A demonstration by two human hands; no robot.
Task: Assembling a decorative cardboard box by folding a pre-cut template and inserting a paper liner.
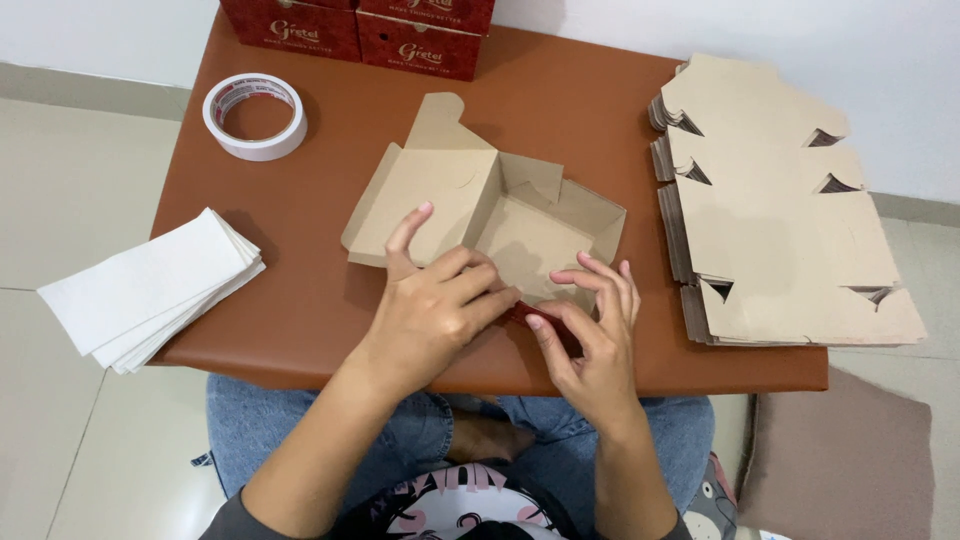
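Note:
A half-folded cardboard box (520,225), brown inside and red outside, lies in the middle of the small brown table (300,270), its lid flap open to the left. My left hand (435,305) presses on the box's near wall, index finger stretched onto the lid flap. My right hand (590,325) pinches the same near wall from the right, fingers curled over its red edge. Both hands grip the box at its front side.
A stack of flat, unfolded box blanks (780,210) fills the table's right side. A roll of white tape (255,115) lies at the back left, two red boxes (360,28) at the back edge. White paper sheets (150,285) overhang the left edge.

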